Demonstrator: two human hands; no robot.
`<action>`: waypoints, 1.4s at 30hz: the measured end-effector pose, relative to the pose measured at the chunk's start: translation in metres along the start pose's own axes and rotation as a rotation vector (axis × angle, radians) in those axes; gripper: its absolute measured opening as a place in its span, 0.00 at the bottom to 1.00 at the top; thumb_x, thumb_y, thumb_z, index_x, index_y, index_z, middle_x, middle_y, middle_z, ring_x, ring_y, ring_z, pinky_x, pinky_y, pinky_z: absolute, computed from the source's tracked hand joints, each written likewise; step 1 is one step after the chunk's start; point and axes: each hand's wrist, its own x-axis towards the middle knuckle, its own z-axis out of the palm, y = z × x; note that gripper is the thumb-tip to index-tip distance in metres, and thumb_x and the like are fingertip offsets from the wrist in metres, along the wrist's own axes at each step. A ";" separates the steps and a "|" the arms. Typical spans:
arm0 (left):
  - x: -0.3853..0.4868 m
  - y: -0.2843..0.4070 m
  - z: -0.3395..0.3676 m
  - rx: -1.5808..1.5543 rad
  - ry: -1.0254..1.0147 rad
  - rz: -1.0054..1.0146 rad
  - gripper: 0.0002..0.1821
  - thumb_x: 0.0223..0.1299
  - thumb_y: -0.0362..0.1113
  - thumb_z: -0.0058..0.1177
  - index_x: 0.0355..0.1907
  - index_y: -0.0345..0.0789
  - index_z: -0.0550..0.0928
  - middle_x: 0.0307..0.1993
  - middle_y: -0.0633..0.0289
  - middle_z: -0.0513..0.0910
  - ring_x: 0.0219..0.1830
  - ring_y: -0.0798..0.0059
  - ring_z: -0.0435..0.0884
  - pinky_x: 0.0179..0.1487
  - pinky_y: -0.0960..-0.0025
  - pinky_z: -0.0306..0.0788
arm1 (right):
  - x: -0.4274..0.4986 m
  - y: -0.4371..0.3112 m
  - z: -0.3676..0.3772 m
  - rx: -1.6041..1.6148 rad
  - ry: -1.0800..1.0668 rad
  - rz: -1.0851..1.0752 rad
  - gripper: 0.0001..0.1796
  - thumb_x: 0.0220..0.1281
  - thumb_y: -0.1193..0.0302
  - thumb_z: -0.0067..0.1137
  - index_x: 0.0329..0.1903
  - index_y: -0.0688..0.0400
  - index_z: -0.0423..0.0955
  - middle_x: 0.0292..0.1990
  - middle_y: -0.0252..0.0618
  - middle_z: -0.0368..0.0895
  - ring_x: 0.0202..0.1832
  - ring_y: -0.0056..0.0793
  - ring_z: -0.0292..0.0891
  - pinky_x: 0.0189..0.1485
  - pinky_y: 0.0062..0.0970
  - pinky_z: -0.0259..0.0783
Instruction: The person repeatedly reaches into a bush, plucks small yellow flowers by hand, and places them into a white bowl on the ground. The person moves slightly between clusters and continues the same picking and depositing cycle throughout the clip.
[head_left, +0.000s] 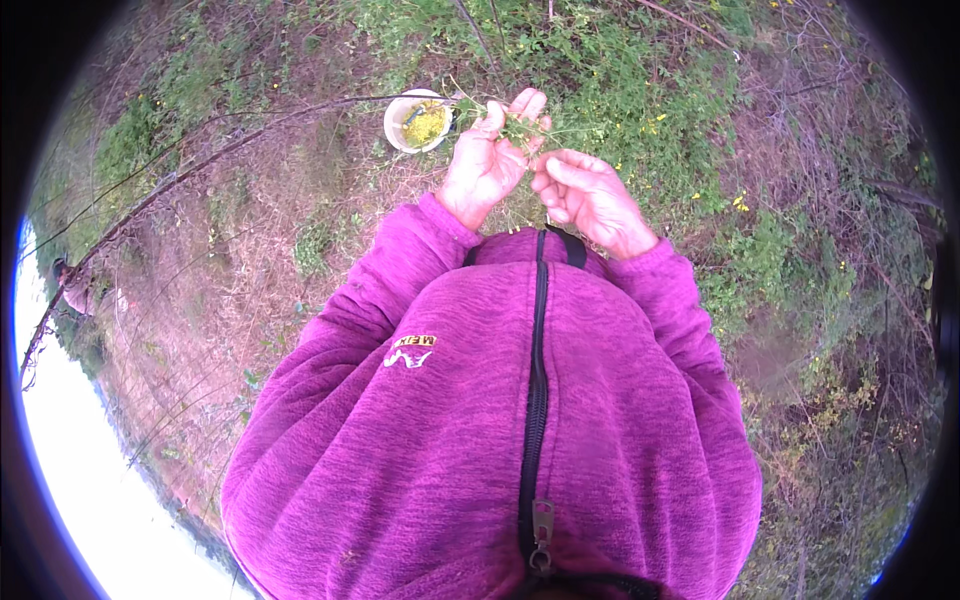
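My left hand (484, 169) is turned palm up, its thumb and fingers around a thin leafy green sprig (525, 131). Loose stems of the sprig stick out past the fingers on both sides. Close by on the right, my right hand (589, 195) has its fingers curled and the thumb against the forefinger, at the sprig's lower edge. Whether anything is pinched between those fingertips is too small to tell. Just left of my left hand, a white plastic bucket (394, 120) on the ground holds small yellow flowers or buds (424, 124) and a dark bluish object.
A long bare branch (225, 150) arches from the far left to above the bucket. Green plants with yellow flowers (652, 124) grow ahead and to the right. Dry brush (847, 150) covers the right side. A person (77, 292) appears small at the far left.
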 end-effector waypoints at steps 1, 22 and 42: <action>0.000 -0.001 -0.001 0.066 0.032 -0.007 0.28 0.63 0.40 0.51 0.62 0.29 0.64 0.61 0.56 0.71 0.63 0.61 0.68 0.67 0.55 0.63 | 0.004 0.004 0.001 0.014 0.098 0.013 0.08 0.66 0.70 0.53 0.42 0.61 0.74 0.29 0.36 0.80 0.24 0.18 0.74 0.20 0.17 0.66; 0.002 -0.007 0.009 0.245 0.169 0.191 0.14 0.71 0.40 0.38 0.43 0.28 0.67 0.49 0.45 0.76 0.52 0.55 0.77 0.58 0.52 0.73 | 0.018 0.010 -0.005 -0.247 0.085 0.027 0.11 0.68 0.67 0.49 0.33 0.60 0.74 0.21 0.30 0.73 0.14 0.12 0.59 0.12 0.14 0.53; 0.017 0.020 0.017 -0.143 0.319 0.252 0.12 0.73 0.34 0.29 0.36 0.32 0.68 0.35 0.50 0.78 0.38 0.62 0.82 0.48 0.54 0.80 | 0.001 0.008 -0.018 -0.057 0.030 0.071 0.12 0.67 0.66 0.53 0.34 0.63 0.75 0.22 0.37 0.77 0.16 0.16 0.66 0.13 0.15 0.59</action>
